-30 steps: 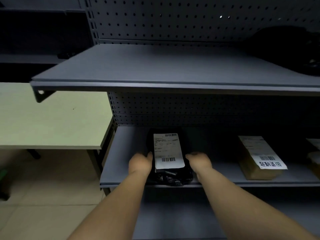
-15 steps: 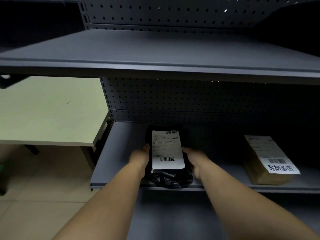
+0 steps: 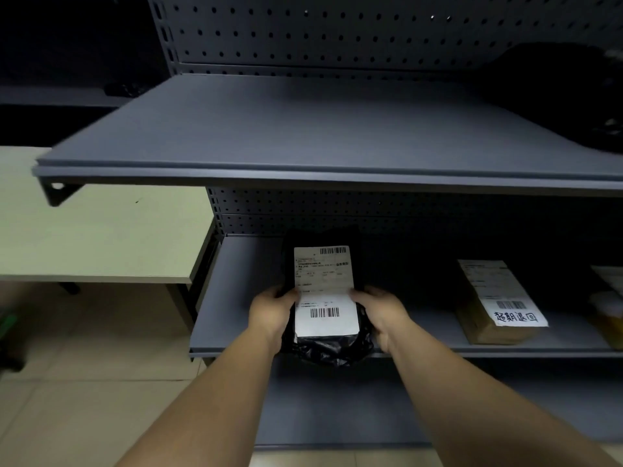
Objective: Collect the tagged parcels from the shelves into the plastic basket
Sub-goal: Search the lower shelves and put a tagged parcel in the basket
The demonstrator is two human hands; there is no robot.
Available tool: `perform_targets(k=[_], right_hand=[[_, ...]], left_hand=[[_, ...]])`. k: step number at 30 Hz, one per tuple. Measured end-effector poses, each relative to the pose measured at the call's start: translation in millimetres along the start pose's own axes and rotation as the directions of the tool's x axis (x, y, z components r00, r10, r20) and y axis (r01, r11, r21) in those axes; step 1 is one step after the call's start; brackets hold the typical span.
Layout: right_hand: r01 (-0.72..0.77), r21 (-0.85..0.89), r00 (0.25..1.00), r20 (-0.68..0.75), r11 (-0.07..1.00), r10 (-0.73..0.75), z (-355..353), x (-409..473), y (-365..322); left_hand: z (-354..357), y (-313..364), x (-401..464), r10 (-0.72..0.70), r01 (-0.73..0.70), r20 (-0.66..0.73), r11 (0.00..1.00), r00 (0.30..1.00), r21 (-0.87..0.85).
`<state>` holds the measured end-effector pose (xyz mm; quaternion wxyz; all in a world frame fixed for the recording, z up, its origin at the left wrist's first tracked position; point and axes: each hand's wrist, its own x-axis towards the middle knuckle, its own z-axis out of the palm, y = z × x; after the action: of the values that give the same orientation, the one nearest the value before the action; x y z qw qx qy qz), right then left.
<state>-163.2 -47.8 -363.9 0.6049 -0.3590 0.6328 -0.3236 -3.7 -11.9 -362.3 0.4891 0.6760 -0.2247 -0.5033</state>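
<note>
A black plastic-wrapped parcel point(image 3: 325, 347) with a white shipping label lies on the middle shelf point(image 3: 236, 298), its near end hanging over the shelf's front edge. My left hand point(image 3: 271, 313) grips its left side, thumb on the label. My right hand point(image 3: 379, 311) grips its right side the same way. A brown cardboard parcel point(image 3: 485, 323) with a white handwritten tag lies further right on the same shelf. The plastic basket is not in view.
The upper shelf point(image 3: 303, 129) juts out above the hands; a dark bag point(image 3: 569, 92) sits at its far right. More packages point(image 3: 610, 298) show at the right edge. A pale table point(image 3: 94, 237) stands left of the rack. A lower shelf point(image 3: 337, 406) lies beneath.
Both hands have slid forward along the black parcel's sides, thumbs now on its label, and its near end now hangs over the shelf edge. The view has tilted back up.
</note>
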Motion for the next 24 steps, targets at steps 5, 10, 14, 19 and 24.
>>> perform_targets(k=[5,10,14,19,24], right_hand=[[0.005,0.078,1.000,0.011,0.997,-0.006,-7,-26,-1],[0.030,0.106,1.000,-0.013,0.994,-0.029,-12,-46,7],[0.051,0.134,0.999,-0.016,0.990,-0.049,-17,-62,15],[0.089,0.121,0.996,-0.008,0.989,-0.089,-23,-80,21],[0.115,0.133,0.993,0.002,0.984,-0.116,-26,-92,20]], left_hand=[[-7,3,-24,0.009,-0.010,-0.012,1.000,1.000,-0.025],[-13,0,-46,0.023,-0.024,-0.013,0.998,1.000,-0.053],[-17,-5,-63,0.066,-0.065,-0.001,0.996,0.998,-0.062],[-23,-9,-83,0.113,-0.112,0.013,0.991,0.994,-0.078],[-26,-4,-96,0.147,-0.144,0.024,0.985,0.989,-0.097]])
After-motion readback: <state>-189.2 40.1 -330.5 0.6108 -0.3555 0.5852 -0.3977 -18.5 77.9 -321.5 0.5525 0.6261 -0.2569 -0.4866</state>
